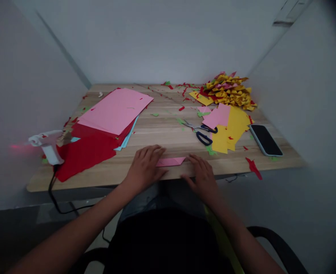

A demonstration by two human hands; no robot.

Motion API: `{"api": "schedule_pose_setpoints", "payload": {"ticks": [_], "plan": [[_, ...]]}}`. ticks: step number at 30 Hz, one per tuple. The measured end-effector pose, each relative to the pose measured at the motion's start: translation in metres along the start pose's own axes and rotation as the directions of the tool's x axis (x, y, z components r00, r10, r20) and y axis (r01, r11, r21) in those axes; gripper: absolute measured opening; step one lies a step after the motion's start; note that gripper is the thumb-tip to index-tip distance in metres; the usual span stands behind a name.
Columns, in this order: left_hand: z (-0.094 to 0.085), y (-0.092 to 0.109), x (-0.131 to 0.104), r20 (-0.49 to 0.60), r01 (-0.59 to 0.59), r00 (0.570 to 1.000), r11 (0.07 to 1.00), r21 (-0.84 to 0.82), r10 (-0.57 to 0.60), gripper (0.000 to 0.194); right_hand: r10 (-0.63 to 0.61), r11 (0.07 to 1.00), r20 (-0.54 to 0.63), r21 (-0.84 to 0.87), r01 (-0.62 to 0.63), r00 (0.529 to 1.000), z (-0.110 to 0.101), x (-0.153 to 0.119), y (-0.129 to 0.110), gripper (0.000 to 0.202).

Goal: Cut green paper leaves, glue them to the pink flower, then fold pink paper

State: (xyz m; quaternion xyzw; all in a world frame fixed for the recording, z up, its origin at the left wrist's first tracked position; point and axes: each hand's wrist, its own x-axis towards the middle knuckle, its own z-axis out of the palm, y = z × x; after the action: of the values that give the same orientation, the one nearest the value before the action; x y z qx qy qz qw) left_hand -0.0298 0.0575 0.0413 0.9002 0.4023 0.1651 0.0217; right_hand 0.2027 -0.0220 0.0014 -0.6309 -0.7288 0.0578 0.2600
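A narrow folded strip of pink paper (171,161) lies near the front edge of the wooden table, its right end slanted. My left hand (146,165) covers the strip's left end, fingers bent over it and thumb along the near side. At the other end, my right hand (200,173) has its fingertips at the slanted tip, with thumb and fingers spread apart. Dark-handled scissors (204,138) lie beyond my right hand, blades pointing left. Beside them are pink paper pieces (217,116) and yellow paper pieces (236,123).
Large pink sheets (116,110) rest on red paper (85,156) and blue sheets at the left. A white glue gun (49,146) with a black cord stands at the left edge. A pile of folded yellow paper (230,91) sits back right; a phone (266,140) lies right. Scraps are scattered about.
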Motion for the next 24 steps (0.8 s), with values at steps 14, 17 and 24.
{"api": "schedule_pose_setpoints", "payload": {"ticks": [14, 17, 24], "plan": [[0.028, -0.033, 0.121, 0.022, 0.142, 0.983, 0.681, -0.719, -0.181, 0.012, 0.131, 0.937, -0.017, 0.33, -0.118, 0.991, -0.008, 0.097, 0.005, 0.04], [0.029, -0.034, 0.131, 0.063, 0.117, 0.993, 0.784, -0.61, -0.099, 0.016, 0.087, 0.969, -0.062, 0.239, -0.07, 0.994, -0.013, 0.131, 0.006, 0.034], [0.052, -0.07, 0.15, -0.087, 0.043, 0.957, 0.43, -0.902, -0.277, 0.023, -0.274, 0.96, 0.303, 0.141, 0.241, 0.913, -0.014, 0.105, -0.002, 0.032]]}}
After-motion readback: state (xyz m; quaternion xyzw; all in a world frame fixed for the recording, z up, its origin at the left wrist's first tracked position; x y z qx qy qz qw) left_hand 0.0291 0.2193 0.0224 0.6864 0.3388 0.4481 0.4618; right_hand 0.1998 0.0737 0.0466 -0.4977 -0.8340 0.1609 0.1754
